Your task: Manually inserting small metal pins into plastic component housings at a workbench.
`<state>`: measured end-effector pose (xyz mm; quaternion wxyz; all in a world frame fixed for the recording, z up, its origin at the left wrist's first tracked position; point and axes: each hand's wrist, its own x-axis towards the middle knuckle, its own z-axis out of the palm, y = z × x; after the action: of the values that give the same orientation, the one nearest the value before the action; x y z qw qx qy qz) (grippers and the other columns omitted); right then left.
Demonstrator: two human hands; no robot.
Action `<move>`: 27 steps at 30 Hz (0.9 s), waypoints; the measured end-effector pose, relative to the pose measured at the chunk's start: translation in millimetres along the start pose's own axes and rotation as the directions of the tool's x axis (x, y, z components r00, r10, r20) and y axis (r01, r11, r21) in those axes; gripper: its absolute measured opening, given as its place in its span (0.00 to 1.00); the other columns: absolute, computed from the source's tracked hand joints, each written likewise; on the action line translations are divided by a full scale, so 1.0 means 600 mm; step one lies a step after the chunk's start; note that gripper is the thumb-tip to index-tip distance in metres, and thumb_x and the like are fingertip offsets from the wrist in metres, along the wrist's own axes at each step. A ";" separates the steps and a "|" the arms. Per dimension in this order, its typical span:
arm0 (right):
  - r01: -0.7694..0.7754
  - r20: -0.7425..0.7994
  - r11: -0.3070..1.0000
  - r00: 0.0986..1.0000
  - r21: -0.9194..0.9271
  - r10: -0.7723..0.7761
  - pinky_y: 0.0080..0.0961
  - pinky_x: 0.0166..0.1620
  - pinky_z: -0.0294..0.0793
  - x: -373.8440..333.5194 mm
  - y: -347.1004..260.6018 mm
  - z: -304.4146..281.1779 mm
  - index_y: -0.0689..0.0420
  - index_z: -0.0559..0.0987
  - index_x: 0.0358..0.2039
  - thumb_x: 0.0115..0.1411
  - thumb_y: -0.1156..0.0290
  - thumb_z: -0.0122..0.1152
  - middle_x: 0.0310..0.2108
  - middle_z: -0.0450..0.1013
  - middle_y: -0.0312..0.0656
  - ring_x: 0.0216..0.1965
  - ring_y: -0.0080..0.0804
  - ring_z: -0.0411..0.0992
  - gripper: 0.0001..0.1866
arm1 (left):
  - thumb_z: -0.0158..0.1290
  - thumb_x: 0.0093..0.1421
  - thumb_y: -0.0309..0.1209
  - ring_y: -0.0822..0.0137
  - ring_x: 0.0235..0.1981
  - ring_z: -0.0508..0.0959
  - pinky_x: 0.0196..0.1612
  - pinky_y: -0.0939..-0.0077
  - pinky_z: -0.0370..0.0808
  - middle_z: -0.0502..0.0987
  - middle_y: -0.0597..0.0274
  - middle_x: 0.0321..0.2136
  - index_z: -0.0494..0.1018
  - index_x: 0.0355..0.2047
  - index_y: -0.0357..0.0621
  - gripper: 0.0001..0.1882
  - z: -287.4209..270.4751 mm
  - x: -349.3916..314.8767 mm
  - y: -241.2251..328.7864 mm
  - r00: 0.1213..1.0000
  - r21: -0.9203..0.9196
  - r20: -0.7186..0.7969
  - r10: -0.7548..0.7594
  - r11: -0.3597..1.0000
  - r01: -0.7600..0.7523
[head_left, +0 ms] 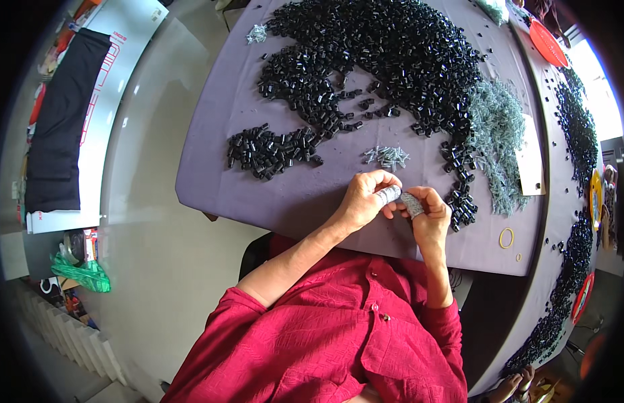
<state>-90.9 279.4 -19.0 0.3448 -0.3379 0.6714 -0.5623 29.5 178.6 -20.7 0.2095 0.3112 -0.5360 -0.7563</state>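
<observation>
Close together over the near edge of the table (211,171), my left hand (367,200) and my right hand (427,213) meet at their fingertips. Grey wrapping covers a thumb on each. Both hands are closed in a pinch; whatever lies between the fingers is too small or hidden to name. Just beyond them sits a small pile of silvery pins (387,157). To its left lies a heap of short black cylindrical pieces (271,151). A strand of the same black pieces (461,181) runs down beside my right hand.
A large black heap (386,47) covers the table's far part, with a mound of silvery pins (496,148) at its right. Yellow rubber bands (506,238) lie near the right corner. Another table holds black pieces (560,295) and a red tray (548,43). Another person's hands (516,384) show lower right.
</observation>
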 end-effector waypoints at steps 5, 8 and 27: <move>0.106 -0.023 0.989 0.994 -0.101 -0.109 0.16 0.28 0.69 -0.003 -0.002 0.013 0.62 0.72 0.29 0.45 0.94 0.40 0.22 0.71 0.35 0.23 0.18 0.68 0.17 | 0.50 0.59 0.22 0.74 0.24 0.77 0.23 0.82 0.76 0.76 0.63 0.25 0.73 0.34 0.34 0.04 0.005 -0.001 -0.002 1.000 -0.029 -0.021 -0.009 1.000 0.009; 0.143 0.006 0.981 0.990 -0.132 -0.144 0.17 0.29 0.70 -0.004 0.004 0.010 0.62 0.72 0.29 0.42 0.94 0.40 0.22 0.71 0.37 0.23 0.21 0.69 0.18 | 0.50 0.59 0.22 0.73 0.23 0.78 0.24 0.81 0.77 0.76 0.61 0.24 0.73 0.33 0.34 0.04 -0.001 0.003 0.004 0.998 0.044 0.044 -0.038 0.998 0.036; 0.245 0.056 0.863 0.968 -0.442 -0.246 0.28 0.30 0.70 0.044 -0.034 0.017 0.61 0.77 0.32 0.42 0.86 0.55 0.26 0.70 0.44 0.27 0.38 0.71 0.14 | 0.49 0.59 0.21 0.73 0.23 0.76 0.25 0.80 0.77 0.75 0.61 0.24 0.72 0.35 0.37 0.04 -0.053 -0.016 -0.003 0.993 -0.310 -0.118 -0.011 0.951 -0.026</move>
<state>-95.0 248.7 -2.3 0.1834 -0.4897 0.7341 -0.4331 58.7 163.6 -27.5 0.2899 0.3166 -0.3981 -0.8107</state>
